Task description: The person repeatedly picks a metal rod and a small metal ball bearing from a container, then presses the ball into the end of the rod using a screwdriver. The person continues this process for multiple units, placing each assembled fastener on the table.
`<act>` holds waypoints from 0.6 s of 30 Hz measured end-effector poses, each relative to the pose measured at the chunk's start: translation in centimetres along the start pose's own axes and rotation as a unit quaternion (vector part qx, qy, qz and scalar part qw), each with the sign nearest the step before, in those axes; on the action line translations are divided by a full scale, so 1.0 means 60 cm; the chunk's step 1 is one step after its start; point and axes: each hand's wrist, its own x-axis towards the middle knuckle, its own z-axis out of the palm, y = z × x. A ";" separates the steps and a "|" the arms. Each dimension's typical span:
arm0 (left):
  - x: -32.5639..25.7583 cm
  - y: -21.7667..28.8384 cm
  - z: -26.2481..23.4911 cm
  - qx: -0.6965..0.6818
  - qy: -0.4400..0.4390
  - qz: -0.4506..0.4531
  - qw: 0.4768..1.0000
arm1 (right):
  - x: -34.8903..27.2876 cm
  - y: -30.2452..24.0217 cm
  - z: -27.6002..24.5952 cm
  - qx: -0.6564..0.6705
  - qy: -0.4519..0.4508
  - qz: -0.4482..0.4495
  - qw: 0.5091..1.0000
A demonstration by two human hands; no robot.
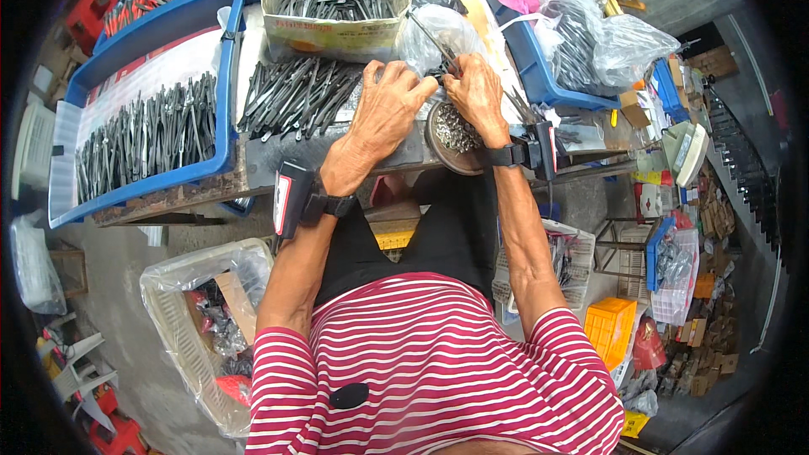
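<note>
- Left hand (pixel 379 114) and right hand (pixel 477 97): fingertips pinched close together at a dark piece (pixel 441 74); exact grips hidden.
- Piece just beyond bowl (pixel 459 166) of metal bits (pixel 453 130), right of strips (pixel 299 97).
- Likely step: fingertip fitting; next needs steady alignment.
- Piece: dark, small, mostly covered.

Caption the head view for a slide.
Left hand and right hand close together by a round dish of silvery pieces, near piled dark strips.
</note>
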 end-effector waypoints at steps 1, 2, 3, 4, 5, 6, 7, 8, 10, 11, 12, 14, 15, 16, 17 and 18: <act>0.002 0.001 -0.005 -0.017 0.013 -0.006 1.000 | 0.000 0.000 0.000 0.006 -0.010 0.010 1.000; 0.004 0.003 -0.010 -0.037 0.030 -0.012 0.999 | 0.001 0.000 -0.001 0.012 -0.020 0.020 1.000; 0.003 0.006 -0.016 -0.066 0.035 -0.032 0.997 | 0.001 -0.001 -0.002 0.017 -0.026 0.028 0.999; 0.002 0.010 -0.022 -0.096 0.043 -0.052 0.993 | 0.001 -0.002 -0.003 0.018 -0.031 0.027 0.999; 0.000 0.015 -0.028 -0.128 0.055 -0.070 0.988 | 0.000 -0.003 -0.005 0.018 -0.031 0.025 0.999; -0.002 0.020 -0.034 -0.158 0.067 -0.091 0.981 | 0.000 -0.005 -0.006 0.019 -0.032 0.023 0.999; -0.005 0.024 -0.040 -0.188 0.083 -0.111 0.972 | -0.001 -0.006 -0.008 0.038 -0.035 0.029 0.998; -0.008 0.029 -0.045 -0.218 0.100 -0.131 0.962 | -0.002 -0.006 -0.010 0.058 -0.038 0.034 0.997; -0.017 0.038 -0.057 -0.291 0.087 -0.195 0.932 | -0.003 -0.008 -0.013 0.101 -0.031 0.039 0.994; -0.021 0.043 -0.062 -0.325 0.083 -0.216 0.917 | -0.003 -0.009 -0.016 0.125 -0.019 0.039 0.991; -0.024 0.047 -0.067 -0.361 0.086 -0.230 0.900 | -0.003 -0.010 -0.018 0.148 -0.007 0.039 0.988; -0.028 0.055 -0.074 -0.390 0.089 -0.261 0.879 | -0.005 -0.014 -0.026 0.186 -0.003 0.069 0.980; -0.032 0.060 -0.078 -0.414 0.076 -0.289 0.860 | -0.005 -0.016 -0.030 0.207 -0.002 0.082 0.975; -0.036 0.065 -0.082 -0.437 0.063 -0.318 0.839 | -0.006 -0.019 -0.036 0.221 -0.006 0.106 0.969; -0.038 0.069 -0.084 -0.470 0.058 -0.323 0.819 | -0.007 -0.023 -0.042 0.239 0.010 0.085 0.967; -0.042 0.073 -0.087 -0.502 0.044 -0.341 0.794 | -0.008 -0.028 -0.049 0.270 0.006 0.093 0.958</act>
